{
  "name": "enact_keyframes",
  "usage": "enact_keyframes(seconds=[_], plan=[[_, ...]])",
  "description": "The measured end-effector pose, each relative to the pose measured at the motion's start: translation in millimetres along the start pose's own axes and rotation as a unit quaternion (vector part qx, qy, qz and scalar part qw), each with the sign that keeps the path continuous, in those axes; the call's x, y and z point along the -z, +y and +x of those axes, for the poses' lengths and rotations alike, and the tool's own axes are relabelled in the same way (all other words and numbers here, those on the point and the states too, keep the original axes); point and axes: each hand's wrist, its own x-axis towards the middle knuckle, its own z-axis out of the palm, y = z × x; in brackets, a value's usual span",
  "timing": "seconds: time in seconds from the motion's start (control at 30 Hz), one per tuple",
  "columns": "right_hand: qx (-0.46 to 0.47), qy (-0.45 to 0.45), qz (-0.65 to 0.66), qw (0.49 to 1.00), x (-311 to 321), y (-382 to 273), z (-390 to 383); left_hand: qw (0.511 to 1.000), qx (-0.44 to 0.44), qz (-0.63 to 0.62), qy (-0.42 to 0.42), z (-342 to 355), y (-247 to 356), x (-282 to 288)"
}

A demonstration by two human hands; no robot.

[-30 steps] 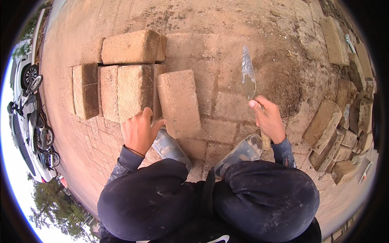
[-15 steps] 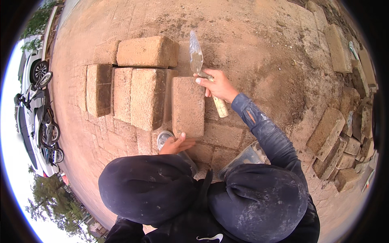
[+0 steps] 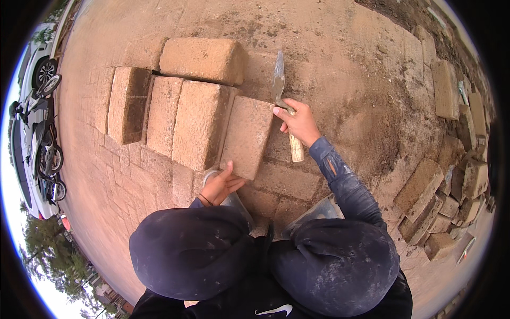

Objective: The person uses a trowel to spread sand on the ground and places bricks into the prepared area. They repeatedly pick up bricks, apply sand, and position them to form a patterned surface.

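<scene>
A tan rectangular paving block lies against the right end of a row of similar blocks. My left hand is at its near end, thumb touching the near left corner and the other fingers stretched out along the near edge. At the block's far right corner, my right hand is closed round a trowel. The metal blade points away from me, and the pale handle sticks out below the fist. My right thumb reaches close to that corner; whether it touches is hard to tell.
Another block lies across the row's far side, and one stands at its left end. Piled blocks are at the right. My shoe is near my right knee. A motorcycle and white car stand far left.
The paving block has shifted left and turned slightly, closing the gap to the row. Both hands have stayed by it, the right one still holding the trowel. The view has also tilted a little.
</scene>
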Motion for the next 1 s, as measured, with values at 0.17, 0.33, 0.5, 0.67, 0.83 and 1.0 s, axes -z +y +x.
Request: enact_keyframes(seconds=[0.17,0.33,0.5,0.67,0.83,1.0], plan=[[-0.083,0.102,-0.033,0.991,-23,11,-43,0.994,-0.005,-0.043,-0.101,11,-15,-11],[-0.100,0.091,0.023,0.991,-43,23,-53,0.996,-0.064,-0.023,-0.056,20,-24,-14],[-0.078,0.090,0.028,0.993,-45,25,-43,0.996,-0.078,-0.014,-0.042,29,-32,-8],[-0.055,0.111,0.026,0.992,-35,20,-44,0.986,-0.061,0.156,-0.023,18,-9,-18],[0.018,0.164,-0.200,0.966,5,5,-72,0.835,-0.011,0.484,-0.263,-17,73,-44],[0.036,0.359,-0.313,0.878,86,6,-151,0.808,-0.118,0.468,-0.336,-60,162,-104]])
